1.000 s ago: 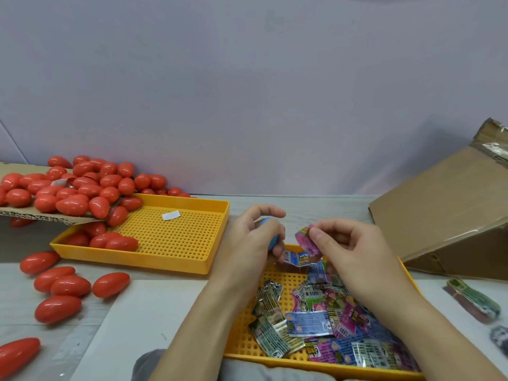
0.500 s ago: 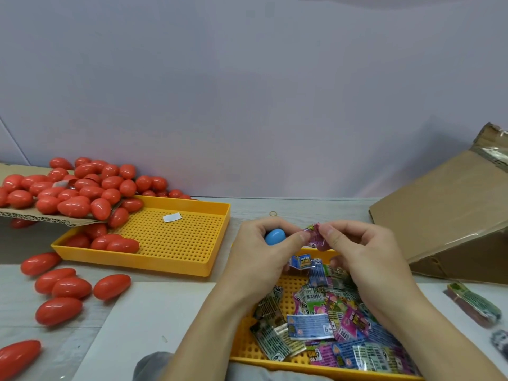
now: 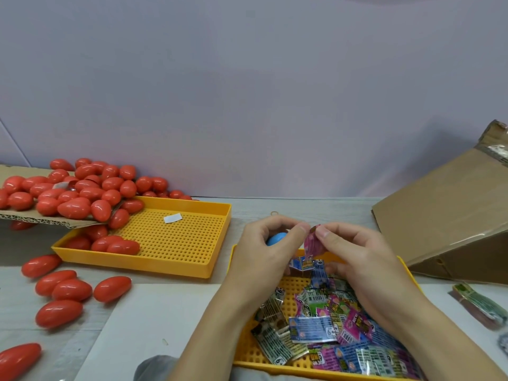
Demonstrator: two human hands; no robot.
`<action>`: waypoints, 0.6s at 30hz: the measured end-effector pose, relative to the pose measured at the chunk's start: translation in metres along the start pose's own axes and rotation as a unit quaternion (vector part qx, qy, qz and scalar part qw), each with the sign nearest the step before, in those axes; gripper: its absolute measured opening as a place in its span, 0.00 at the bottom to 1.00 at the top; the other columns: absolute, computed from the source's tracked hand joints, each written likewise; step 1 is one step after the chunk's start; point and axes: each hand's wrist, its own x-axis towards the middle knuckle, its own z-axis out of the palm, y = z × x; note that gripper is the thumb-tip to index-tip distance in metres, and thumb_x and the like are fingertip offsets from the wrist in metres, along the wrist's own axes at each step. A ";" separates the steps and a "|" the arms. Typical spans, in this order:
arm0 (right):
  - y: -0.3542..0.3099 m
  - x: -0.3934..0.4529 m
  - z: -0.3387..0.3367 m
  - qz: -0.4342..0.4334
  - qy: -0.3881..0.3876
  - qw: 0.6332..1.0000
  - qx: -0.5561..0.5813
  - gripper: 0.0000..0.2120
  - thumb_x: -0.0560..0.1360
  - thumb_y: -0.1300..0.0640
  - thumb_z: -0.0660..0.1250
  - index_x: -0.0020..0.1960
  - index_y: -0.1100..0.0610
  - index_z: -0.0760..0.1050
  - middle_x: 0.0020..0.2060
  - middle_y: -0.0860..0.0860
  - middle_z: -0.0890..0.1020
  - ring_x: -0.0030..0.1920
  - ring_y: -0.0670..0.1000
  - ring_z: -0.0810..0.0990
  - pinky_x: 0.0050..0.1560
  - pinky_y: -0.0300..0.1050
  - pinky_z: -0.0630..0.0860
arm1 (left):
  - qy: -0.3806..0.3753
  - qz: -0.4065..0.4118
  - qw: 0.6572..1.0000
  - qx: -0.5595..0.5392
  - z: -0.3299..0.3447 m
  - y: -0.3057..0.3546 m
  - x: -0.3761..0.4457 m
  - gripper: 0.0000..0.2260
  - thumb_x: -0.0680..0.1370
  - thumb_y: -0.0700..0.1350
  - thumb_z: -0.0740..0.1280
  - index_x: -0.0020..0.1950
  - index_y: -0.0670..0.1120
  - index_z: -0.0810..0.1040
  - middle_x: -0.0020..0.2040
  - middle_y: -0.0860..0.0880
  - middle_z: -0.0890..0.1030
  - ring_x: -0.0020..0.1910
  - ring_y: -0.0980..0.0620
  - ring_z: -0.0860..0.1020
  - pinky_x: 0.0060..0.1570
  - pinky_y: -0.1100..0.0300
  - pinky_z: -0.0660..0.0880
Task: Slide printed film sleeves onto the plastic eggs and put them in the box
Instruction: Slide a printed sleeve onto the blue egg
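Observation:
My left hand cups a blue plastic egg in its palm, and its thumb tip touches the top of a pink printed film sleeve. My right hand pinches that sleeve between thumb and forefinger, right beside the egg. Both hands hover over the near yellow tray, which holds several loose printed sleeves. Many red plastic eggs are heaped on a cardboard flap at the left. The brown cardboard box lies tilted at the right.
A second yellow perforated tray at centre left holds a few red eggs and a white paper scrap. Several red eggs lie loose on the table at the left. A bundle of sleeves lies at the right edge.
Both hands have risen slightly and closed together. The blue egg has become visible in my left palm, and the pink sleeve has been brought up against my left thumb.

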 end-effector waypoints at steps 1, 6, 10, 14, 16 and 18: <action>0.000 0.000 0.000 -0.003 0.006 1.000 -0.003 0.13 0.72 0.45 0.67 0.47 0.51 0.85 0.43 0.52 0.86 0.47 0.52 0.83 0.45 0.52 0.76 | -0.013 -0.002 1.000 -0.001 0.000 0.001 0.000 0.10 0.75 0.55 0.69 0.45 0.49 0.84 0.30 0.57 0.76 0.28 0.59 0.73 0.33 0.61 0.73; 0.000 0.000 -0.001 0.006 0.017 1.000 0.008 0.10 0.74 0.48 0.68 0.46 0.52 0.85 0.44 0.52 0.86 0.45 0.50 0.81 0.42 0.46 0.73 | -0.001 -0.006 0.998 0.058 -0.001 -0.003 0.001 0.02 0.77 0.45 0.72 0.45 0.50 0.85 0.31 0.60 0.79 0.30 0.62 0.75 0.35 0.64 0.73; -0.001 0.001 -0.001 0.020 0.011 0.999 0.027 0.13 0.78 0.55 0.65 0.37 0.52 0.83 0.33 0.48 0.80 0.36 0.49 0.72 0.35 0.42 0.68 | 0.017 0.003 0.999 0.051 -0.002 -0.005 0.002 0.03 0.78 0.43 0.71 0.44 0.48 0.83 0.31 0.58 0.77 0.29 0.61 0.74 0.32 0.64 0.73; -0.007 -0.001 -0.001 0.024 -0.051 0.997 0.043 0.09 0.71 0.52 0.69 0.33 0.52 0.81 0.30 0.47 0.73 0.32 0.44 0.70 0.30 0.40 0.64 | 0.048 0.030 0.997 0.055 -0.002 -0.005 0.003 0.04 0.78 0.42 0.71 0.44 0.48 0.83 0.31 0.59 0.78 0.29 0.62 0.74 0.31 0.68 0.71; -0.006 -0.001 0.001 0.029 -0.066 0.997 0.022 0.10 0.70 0.50 0.66 0.33 0.53 0.79 0.31 0.50 0.71 0.33 0.46 0.68 0.30 0.42 0.62 | 0.051 0.032 0.997 0.056 -0.002 -0.004 0.002 0.04 0.78 0.42 0.70 0.44 0.48 0.83 0.31 0.59 0.78 0.28 0.63 0.74 0.30 0.69 0.71; -0.005 -0.002 0.002 0.034 -0.070 0.997 0.005 0.10 0.70 0.49 0.65 0.34 0.53 0.78 0.33 0.52 0.70 0.34 0.47 0.67 0.31 0.43 0.62 | 0.044 0.027 0.997 0.051 -0.001 -0.003 0.001 0.04 0.79 0.42 0.69 0.45 0.49 0.82 0.31 0.58 0.77 0.28 0.63 0.73 0.29 0.68 0.71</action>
